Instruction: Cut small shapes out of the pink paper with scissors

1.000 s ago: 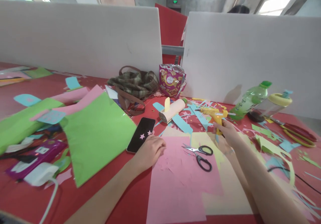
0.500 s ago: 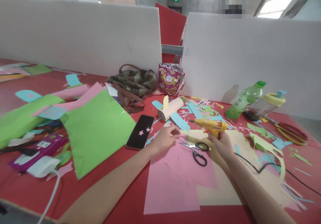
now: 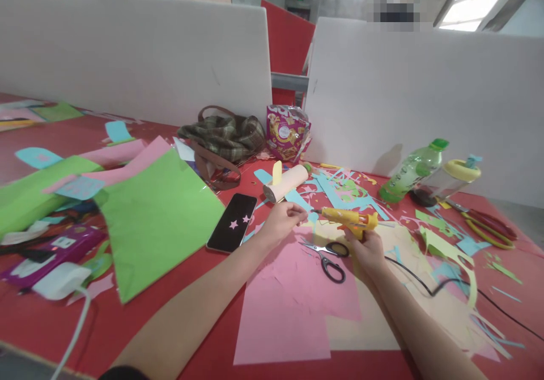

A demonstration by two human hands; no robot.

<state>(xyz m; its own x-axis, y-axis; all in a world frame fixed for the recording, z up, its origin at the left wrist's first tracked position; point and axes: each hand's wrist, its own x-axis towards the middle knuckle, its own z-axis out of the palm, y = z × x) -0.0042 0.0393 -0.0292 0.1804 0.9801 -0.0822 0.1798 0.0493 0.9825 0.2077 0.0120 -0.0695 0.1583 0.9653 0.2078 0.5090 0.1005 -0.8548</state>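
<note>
My right hand (image 3: 366, 250) is wrapped round the handle of a yellow hot glue gun (image 3: 346, 218), whose nozzle points left. My left hand (image 3: 284, 221) has its fingertips pinched together right by the nozzle; whatever they hold is too small to make out. Below the two hands, black-handled scissors (image 3: 330, 258) lie spread on pink paper (image 3: 289, 312). A pale cardboard roll (image 3: 289, 183) with a yellow tab and blue fins lies just beyond my left hand. To its left, a black phone (image 3: 232, 224) carries two pink paper stars (image 3: 233, 224).
Green sheets (image 3: 161, 215) and a purple box (image 3: 55, 255) with a white charger (image 3: 62, 281) lie left. At the back are a plaid bag (image 3: 232, 133), a snack pouch (image 3: 288, 133), a green bottle (image 3: 414, 170) and paper scraps. The glue gun's cord (image 3: 412, 272) runs right.
The glue gun has moved left and slightly down, its nozzle now close to my left fingertips. My left hand has risen a little, and the whole view has shifted slightly.
</note>
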